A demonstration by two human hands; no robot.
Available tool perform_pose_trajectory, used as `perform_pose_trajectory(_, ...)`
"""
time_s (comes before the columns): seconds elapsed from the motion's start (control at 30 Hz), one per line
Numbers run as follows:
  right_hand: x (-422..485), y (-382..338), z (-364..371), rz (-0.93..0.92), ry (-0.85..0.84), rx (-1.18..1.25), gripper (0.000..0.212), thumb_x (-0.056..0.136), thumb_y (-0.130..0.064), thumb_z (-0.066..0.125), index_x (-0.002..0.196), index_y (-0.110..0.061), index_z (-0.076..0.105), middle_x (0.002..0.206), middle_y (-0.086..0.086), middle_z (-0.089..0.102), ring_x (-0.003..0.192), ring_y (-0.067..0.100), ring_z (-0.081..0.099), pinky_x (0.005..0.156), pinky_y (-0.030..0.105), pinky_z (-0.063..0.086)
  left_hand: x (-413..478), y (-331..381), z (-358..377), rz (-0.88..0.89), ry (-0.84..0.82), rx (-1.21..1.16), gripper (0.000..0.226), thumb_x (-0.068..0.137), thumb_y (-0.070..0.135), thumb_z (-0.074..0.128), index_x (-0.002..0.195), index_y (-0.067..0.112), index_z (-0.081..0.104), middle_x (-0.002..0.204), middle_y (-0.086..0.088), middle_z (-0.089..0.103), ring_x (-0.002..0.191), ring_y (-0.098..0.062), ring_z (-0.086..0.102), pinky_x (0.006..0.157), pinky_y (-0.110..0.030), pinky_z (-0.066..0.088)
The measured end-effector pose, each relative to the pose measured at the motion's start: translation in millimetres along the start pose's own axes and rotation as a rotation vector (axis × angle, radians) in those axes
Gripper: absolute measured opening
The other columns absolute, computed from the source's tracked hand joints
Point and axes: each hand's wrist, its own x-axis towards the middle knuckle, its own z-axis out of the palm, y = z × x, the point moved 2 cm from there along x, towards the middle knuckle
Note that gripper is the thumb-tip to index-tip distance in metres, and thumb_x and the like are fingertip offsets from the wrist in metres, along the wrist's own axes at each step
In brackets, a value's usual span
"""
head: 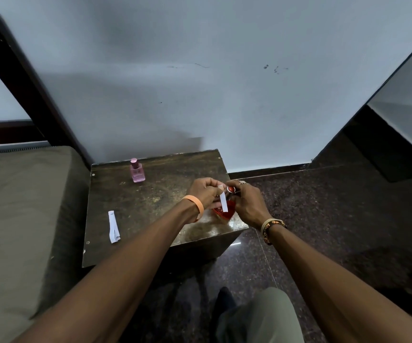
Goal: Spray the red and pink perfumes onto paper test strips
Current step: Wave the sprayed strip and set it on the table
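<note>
My left hand [203,191] pinches the top of a white paper test strip [223,200], which hangs down in front of the red perfume bottle [222,213]. My right hand [247,203] grips that red bottle above the right side of the small table [150,219], with fingers at its red cap [231,188]. Strip and bottle are close together; most of the bottle is hidden by my hands. The pink perfume bottle [137,170] stands upright with its cap on at the back left of the table. Spare white strips [113,227] lie near the table's left front.
A mattress [19,206] borders the table on the left, with a dark bed frame [26,78] behind it. A grey wall [200,82] stands right behind the table. Dark stone floor [323,206] lies to the right. My leg [257,318] is below.
</note>
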Motion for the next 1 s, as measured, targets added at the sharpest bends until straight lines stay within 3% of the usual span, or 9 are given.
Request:
perform_pose_trajectory(0.23,5,4,4,0.034,-0.018,-0.018,0.067,0.084,0.011,0.057,0.144,-0.019,0.047,0.131,0.009,0.064,0.115,0.024,0.063,0.096,0.041,0.055,1,-4,-10,0.003,0.031,0.052,0.016,0.088,0.001,0.058,0.080,0.013,0.065,0.099,-0.018,0.070,0.095,-0.030,0.068,0.078,-0.042,0.058)
perform_pose_trajectory(0.4,-3,-7,-7,-0.011,0.108,0.000,0.060,0.088,-0.002,0.062,0.143,-0.018,0.045,0.136,0.009,0.058,0.120,0.024,0.058,0.099,0.042,0.053,-13,5,-22,0.070,0.059,0.106,0.015,0.089,0.005,0.059,0.080,0.015,0.065,0.099,-0.016,0.069,0.090,-0.027,0.067,0.075,-0.039,0.059)
perform_pose_trajectory(0.53,-22,-42,-25,-0.107,0.297,0.078,0.031,0.094,-0.027,0.062,0.124,-0.017,0.063,0.112,0.002,0.066,0.097,0.013,0.062,0.087,0.036,0.057,-34,19,-30,0.212,0.056,0.163,0.012,0.086,0.004,0.063,0.083,0.015,0.066,0.087,-0.011,0.066,0.084,-0.025,0.064,0.074,-0.043,0.059)
perform_pose_trajectory(0.67,-45,-86,-33,-0.142,0.035,0.158,0.023,0.093,-0.030,0.064,0.109,-0.017,0.074,0.104,0.000,0.074,0.092,0.007,0.067,0.086,0.029,0.057,-65,35,-37,0.309,0.041,0.134,0.015,0.080,0.002,0.070,0.091,0.009,0.062,0.075,-0.012,0.067,0.074,-0.024,0.068,0.065,-0.036,0.060)
perform_pose_trajectory(0.87,-76,-125,-43,-0.059,-0.022,0.321,0.012,0.087,-0.023,0.072,0.082,-0.014,0.077,0.073,0.007,0.074,0.067,0.015,0.069,0.076,0.046,0.060,-110,50,-62,0.418,0.062,0.294,0.025,0.079,0.004,0.073,0.100,0.009,0.060,0.080,-0.018,0.070,0.077,-0.026,0.071,0.066,-0.034,0.059)
perform_pose_trajectory(1.0,-96,-148,-49,-0.105,-0.026,0.239,0.023,0.087,-0.022,0.070,0.064,-0.022,0.071,0.070,0.010,0.074,0.071,0.025,0.071,0.076,0.048,0.059,-141,57,-71,0.475,0.098,0.351,0.025,0.079,0.003,0.072,0.102,0.007,0.062,0.082,-0.017,0.071,0.078,-0.024,0.071,0.064,-0.028,0.059)
